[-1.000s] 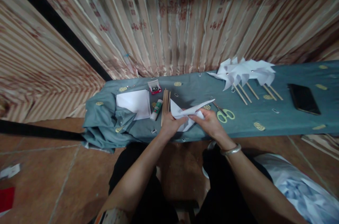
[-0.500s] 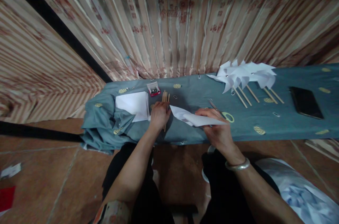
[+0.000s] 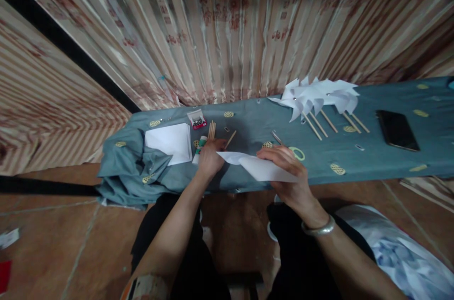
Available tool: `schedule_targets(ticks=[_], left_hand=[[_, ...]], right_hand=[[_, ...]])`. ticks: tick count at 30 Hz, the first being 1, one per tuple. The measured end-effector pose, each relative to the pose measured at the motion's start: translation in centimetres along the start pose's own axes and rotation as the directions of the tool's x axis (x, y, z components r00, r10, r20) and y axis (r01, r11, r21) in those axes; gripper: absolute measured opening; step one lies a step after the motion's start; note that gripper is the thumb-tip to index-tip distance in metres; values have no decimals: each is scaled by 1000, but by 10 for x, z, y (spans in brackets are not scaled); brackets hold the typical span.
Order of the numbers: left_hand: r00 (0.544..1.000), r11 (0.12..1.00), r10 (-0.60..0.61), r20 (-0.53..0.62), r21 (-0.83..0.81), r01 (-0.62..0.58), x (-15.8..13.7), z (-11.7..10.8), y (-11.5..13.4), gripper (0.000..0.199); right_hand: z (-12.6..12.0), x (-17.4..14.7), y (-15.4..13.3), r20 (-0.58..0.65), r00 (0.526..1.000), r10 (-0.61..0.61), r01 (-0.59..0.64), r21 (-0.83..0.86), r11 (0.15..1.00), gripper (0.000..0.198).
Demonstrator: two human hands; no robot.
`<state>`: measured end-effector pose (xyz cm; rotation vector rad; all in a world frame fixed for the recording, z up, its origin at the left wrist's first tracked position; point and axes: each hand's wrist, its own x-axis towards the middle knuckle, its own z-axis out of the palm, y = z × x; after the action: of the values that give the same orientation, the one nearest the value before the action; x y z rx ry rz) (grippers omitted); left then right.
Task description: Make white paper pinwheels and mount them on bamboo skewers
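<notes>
A folded white paper pinwheel head (image 3: 264, 167) is held in my right hand (image 3: 289, 172), its fingers closed over the far edge. My left hand (image 3: 212, 159) is closed on a thin wooden stick (image 3: 231, 138), whose upper end slants out past the fingers. The paper's left tip reaches over to my left hand. Several more wooden sticks (image 3: 212, 130) lie just behind that hand, and a green and white glue stick (image 3: 202, 142) is at its left. Scissors with light green handles (image 3: 297, 153) lie behind my right hand, partly hidden.
White paper squares (image 3: 168, 141) are stacked at the left, near a small red box of metal pins (image 3: 197, 119). Finished paper pinwheels (image 3: 319, 94) lie overlapping at the back right. A black phone (image 3: 397, 130) rests farther right on the blue-green cloth (image 3: 319, 167). A curtain (image 3: 227, 45) hangs behind.
My left hand has drawn a stick away from the bunch, now angled to the right. The glue stick has come into sight. The paper has tilted, showing more of its flat side.
</notes>
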<state>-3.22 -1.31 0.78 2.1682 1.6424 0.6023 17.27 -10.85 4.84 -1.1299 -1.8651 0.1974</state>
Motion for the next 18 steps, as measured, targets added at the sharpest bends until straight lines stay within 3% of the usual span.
schedule_targets(ticks=[3, 6, 9, 13, 18], left_hand=[[999, 958, -8, -46, -286, -5, -1, 2, 1, 26], [996, 850, 32, -77, -523, -68, -7, -3, 7, 21], [993, 755, 75, -90, -645, -116, -22, -11, 13, 18], [998, 600, -19, -68, -799, -43, -41, -16, 18, 13], [999, 540, -52, -17, -842, 14, -47, -16, 18, 13]], right_hand=[[-1, 1, -1, 0, 1000, -1, 1, 26, 1000, 31], [-2, 2, 0, -28, 1000, -2, 4, 60, 998, 29], [-2, 2, -1, -46, 999, 13, -8, 95, 995, 25], [-2, 1, -6, -31, 999, 41, -36, 146, 989, 21], [-3, 5, -17, -29, 994, 109, -107, 72, 992, 20]])
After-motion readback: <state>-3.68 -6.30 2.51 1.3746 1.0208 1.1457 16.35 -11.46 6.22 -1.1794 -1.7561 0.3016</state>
